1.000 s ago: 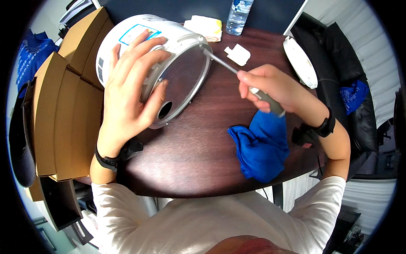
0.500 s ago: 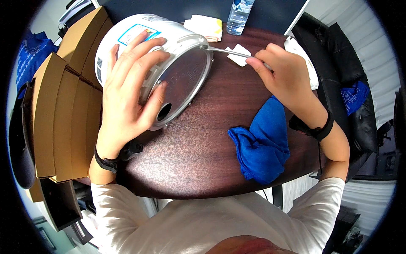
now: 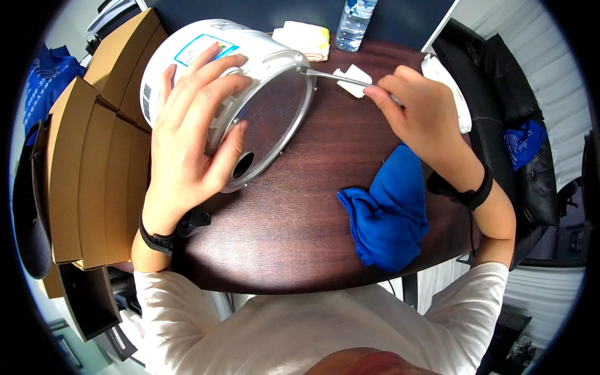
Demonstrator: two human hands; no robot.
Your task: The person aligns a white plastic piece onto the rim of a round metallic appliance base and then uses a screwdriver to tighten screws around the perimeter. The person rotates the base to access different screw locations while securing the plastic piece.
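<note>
A white drum [image 3: 262,47] lies tilted on its side at the back left of the table. Its round face [image 3: 275,106] is grey and see-through, with a dark hole low on it and small screws around the rim. My left hand [image 3: 194,119] rests on the drum with fingers spread over its side and the thumb near the edge of the face. A slim metal tool with a flat tip [image 3: 340,77] is pinched in my right hand [image 3: 415,109]. Its tip meets the drum's rim at the upper right, and my fist hides its handle end.
A blue cloth [image 3: 390,209] lies crumpled on the dark wooden table [image 3: 281,250]. Behind are a small white piece [image 3: 354,81], a folded pale cloth [image 3: 303,39] and a water bottle [image 3: 354,25]. Cardboard boxes [image 3: 94,181] stand left, beside the drum. A black sofa [image 3: 500,94] is at right.
</note>
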